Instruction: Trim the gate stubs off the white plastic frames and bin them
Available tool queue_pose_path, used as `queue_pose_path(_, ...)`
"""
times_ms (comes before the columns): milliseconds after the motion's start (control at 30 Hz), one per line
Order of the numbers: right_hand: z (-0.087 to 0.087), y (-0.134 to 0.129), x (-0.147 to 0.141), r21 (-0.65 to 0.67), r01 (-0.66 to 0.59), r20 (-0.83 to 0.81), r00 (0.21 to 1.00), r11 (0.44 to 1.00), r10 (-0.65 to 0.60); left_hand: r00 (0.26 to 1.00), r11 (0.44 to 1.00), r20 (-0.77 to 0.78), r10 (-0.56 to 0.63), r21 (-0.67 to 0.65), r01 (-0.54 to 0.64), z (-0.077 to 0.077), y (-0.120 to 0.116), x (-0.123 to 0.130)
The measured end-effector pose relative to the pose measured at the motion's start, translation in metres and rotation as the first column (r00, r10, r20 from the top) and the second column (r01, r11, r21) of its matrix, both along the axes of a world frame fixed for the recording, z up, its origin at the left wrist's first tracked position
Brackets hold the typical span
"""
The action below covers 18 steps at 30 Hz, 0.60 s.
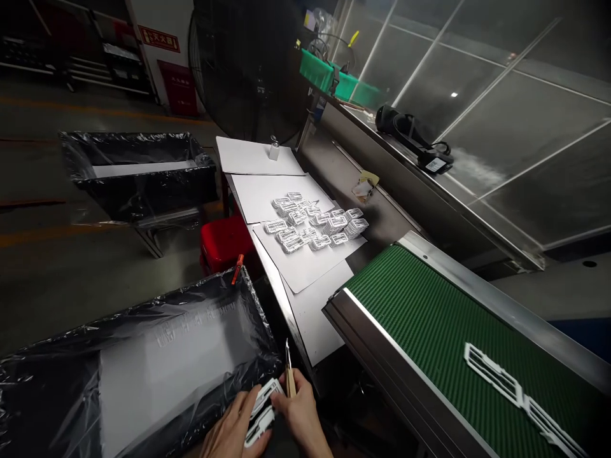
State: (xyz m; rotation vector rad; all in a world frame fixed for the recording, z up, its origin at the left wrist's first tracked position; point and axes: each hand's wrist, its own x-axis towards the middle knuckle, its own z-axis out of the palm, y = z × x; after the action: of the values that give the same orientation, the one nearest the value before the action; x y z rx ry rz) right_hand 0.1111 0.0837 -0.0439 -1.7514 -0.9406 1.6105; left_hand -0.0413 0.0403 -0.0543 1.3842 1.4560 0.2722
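1. White part [261,410] sits between both hands, just left of the near end of the green belt [420,324]. It looks like a plastic lattice, though its material is hard to confirm from here.
2. The left hand [233,427] is closed around the part's lower side, with the fingers wrapped against it.
3. The right hand [301,415] pinches a craft knife [289,380] by its wooden handle, the blade pointing up and away from the part. Its fingers sit close beside the part, but any contact is hidden.
4. More white parts form a loose pile [315,222] on paper sheets [255,194], further along and left of the belt. Many remain there, some stacked in small groups.
5. Two more parts [494,375] lie on the belt itself, end to end and well beyond the hands.
6. Whether any part has been cut cannot be told from this view, so the amount done and left stays uncertain.
7. A bin [50,397] lined with black plastic stands left of the belt, beside the hands, with an orange clip [237,269] on its rim.
8. A second lined bin [138,186] stands further off, left of the belt, and a small bottle [273,150] stands on the farthest sheet.
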Motion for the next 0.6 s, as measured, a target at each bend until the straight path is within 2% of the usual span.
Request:
queue_pose_path(133, -0.001, 0.032, -0.005, 0.035, 0.078, 0.053, 0.995, 0.996, -0.079, 0.988, 0.986, -0.106, -0.117, 0.106, 0.128, -0.001, 0.044, 0.002)
queue_pose_path(300, -0.011, 0.069, -0.007, 0.065, 0.164, 0.065, 0.984, 0.984, -0.168, 0.953, 0.955, -0.247, -0.175, 0.191, 0.225, -0.007, 0.091, 0.007)
queue_pose_path(367, -0.015, 0.082, -0.007, 0.066, 0.181, 0.087, 0.979, 0.981, -0.186, 0.952, 0.948, -0.237, -0.192, 0.206, 0.243, -0.011, 0.106, 0.007)
queue_pose_path(467, -0.02, 0.104, -0.006, 0.113, 0.105, 0.066, 0.991, 0.988, -0.113, 0.963, 0.937, -0.166, -0.213, 0.244, 0.249, -0.021, 0.132, 0.0)
queue_pose_path(533, -0.026, 0.12, -0.001, 0.195, 0.034, 0.089, 0.995, 0.98, -0.052, 0.965, 0.927, -0.163, -0.203, 0.286, 0.244, -0.029, 0.157, -0.01)
queue_pose_path(600, -0.038, 0.136, 0.009, 0.292, 0.055, 0.202, 0.972, 0.955, -0.118, 0.963, 0.911, -0.215, -0.161, 0.344, 0.229, -0.036, 0.191, -0.024)
